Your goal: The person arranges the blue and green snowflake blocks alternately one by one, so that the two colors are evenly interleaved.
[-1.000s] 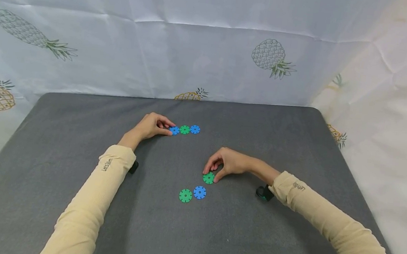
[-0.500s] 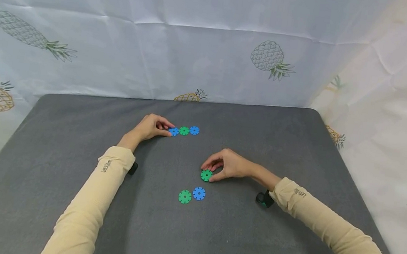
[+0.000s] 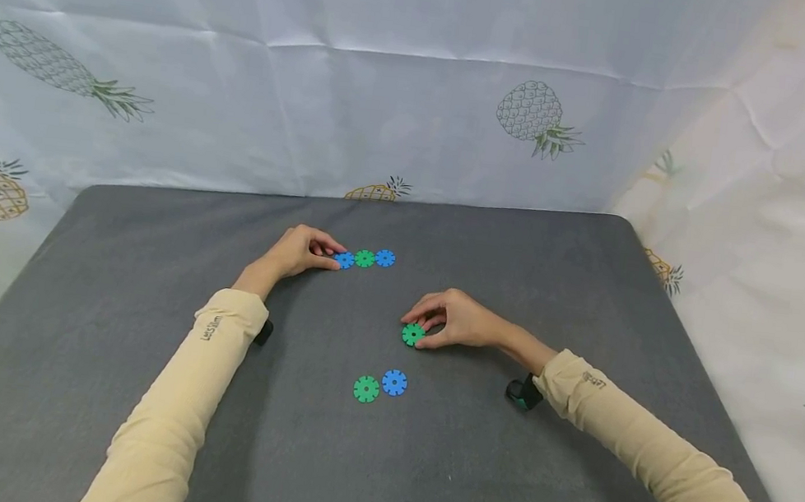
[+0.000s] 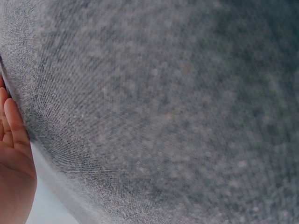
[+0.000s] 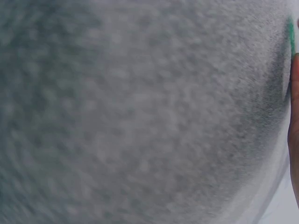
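Near the far side of the table, a blue notched disc (image 3: 347, 261), a green notched disc (image 3: 365, 258) and another blue disc (image 3: 385, 258) form a row. My left hand (image 3: 293, 251) pinches the left blue disc between thumb and fingers. Nearer to me, my right hand (image 3: 465, 321) holds a green notched disc (image 3: 411, 335) by its edge; a thin green sliver of the disc (image 5: 292, 35) shows in the right wrist view. Below it on the cloth lie a green disc (image 3: 366, 389) and a blue disc (image 3: 395, 383), side by side. The left wrist view shows part of the left hand (image 4: 16, 163), no disc.
Grey cloth covers the table (image 3: 305, 455). A pale curtain (image 3: 388, 117) with pineapple prints hangs behind the far edge, and another stretch of it (image 3: 762, 234) runs along the right side.
My right hand has moved the green disc away from the lower blue disc, slightly toward the far side of the table. The left hand stays at the row.
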Available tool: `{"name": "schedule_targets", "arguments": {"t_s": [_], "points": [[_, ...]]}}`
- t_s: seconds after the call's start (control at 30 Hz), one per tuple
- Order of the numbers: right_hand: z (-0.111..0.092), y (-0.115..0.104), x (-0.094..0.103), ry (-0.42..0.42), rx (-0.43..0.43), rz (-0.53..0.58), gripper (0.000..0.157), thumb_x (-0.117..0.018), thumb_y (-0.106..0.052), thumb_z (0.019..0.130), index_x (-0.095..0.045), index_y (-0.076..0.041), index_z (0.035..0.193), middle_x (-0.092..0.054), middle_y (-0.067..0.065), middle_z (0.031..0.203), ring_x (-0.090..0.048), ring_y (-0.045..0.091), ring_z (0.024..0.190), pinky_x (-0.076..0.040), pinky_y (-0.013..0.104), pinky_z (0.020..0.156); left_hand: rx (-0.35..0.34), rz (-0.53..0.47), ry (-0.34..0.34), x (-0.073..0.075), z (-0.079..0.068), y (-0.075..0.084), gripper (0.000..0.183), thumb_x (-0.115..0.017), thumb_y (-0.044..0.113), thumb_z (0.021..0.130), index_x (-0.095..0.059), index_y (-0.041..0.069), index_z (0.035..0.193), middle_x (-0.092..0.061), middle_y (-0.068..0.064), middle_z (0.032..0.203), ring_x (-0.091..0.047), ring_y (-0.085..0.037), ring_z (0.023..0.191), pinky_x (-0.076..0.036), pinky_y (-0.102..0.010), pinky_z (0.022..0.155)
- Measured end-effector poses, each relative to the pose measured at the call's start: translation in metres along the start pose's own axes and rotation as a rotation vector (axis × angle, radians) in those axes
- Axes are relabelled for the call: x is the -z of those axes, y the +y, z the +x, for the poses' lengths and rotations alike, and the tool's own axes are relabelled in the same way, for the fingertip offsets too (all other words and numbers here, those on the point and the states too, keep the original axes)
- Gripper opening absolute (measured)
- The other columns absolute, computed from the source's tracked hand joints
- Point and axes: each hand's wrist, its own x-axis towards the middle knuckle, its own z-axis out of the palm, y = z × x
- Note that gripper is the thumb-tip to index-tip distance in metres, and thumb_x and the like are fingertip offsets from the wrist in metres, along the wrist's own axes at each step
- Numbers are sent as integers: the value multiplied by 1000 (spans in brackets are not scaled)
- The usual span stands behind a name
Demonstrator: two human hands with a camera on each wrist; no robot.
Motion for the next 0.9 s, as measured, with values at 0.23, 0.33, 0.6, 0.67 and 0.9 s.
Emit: {"name": "schedule_targets", "arguments": {"t_s": [0.23, 0.33, 0.6, 0.67, 0.9], "points": [[5, -3, 1, -25, 1, -128, 28, -79, -14, 81, -73, -4, 107, -63, 4, 104, -58, 12, 82, -52, 25, 76, -7, 12, -2, 1, 0, 0, 28, -77, 14, 82, -74, 4, 109, -65, -7, 88, -51, -17, 67, -40, -28, 62], [7, -2, 1, -32, -4, -135, 30, -79, -15, 80, -73, -4, 107, -63, 4, 103, -57, 12, 81, -52, 25, 75, -10, 15, -5, 1, 0, 0, 28, -77, 14, 82, -74, 4, 109, -64, -7, 88, -51, -17, 67, -40, -27, 62], [7, 0, 2, -13, 32, -124, 30, -80, -16, 79, -74, -4, 106, -66, 4, 101, -59, 12, 78, -53, 26, 71, -19, 15, -7, 2, 1, 0, 29, -77, 13, 82, -73, 3, 109, -64, -9, 89, -51, -15, 66, -39, -27, 62], [6, 1, 1, 11, 33, -116, 28, -80, -17, 79, -74, -5, 104, -66, 3, 100, -59, 12, 77, -53, 26, 70, -14, 14, -7, 2, 0, 0, 29, -77, 13, 83, -73, 3, 109, -65, -9, 89, -50, -15, 65, -39, -27, 62], [4, 6, 1, 124, -9, -117, 24, -78, -18, 82, -73, -9, 104, -66, 0, 101, -59, 10, 78, -52, 25, 71, -10, 10, -7, 1, -1, 0, 30, -77, 14, 83, -73, 2, 110, -65, -12, 90, -49, -13, 64, -39, -27, 62]]}}
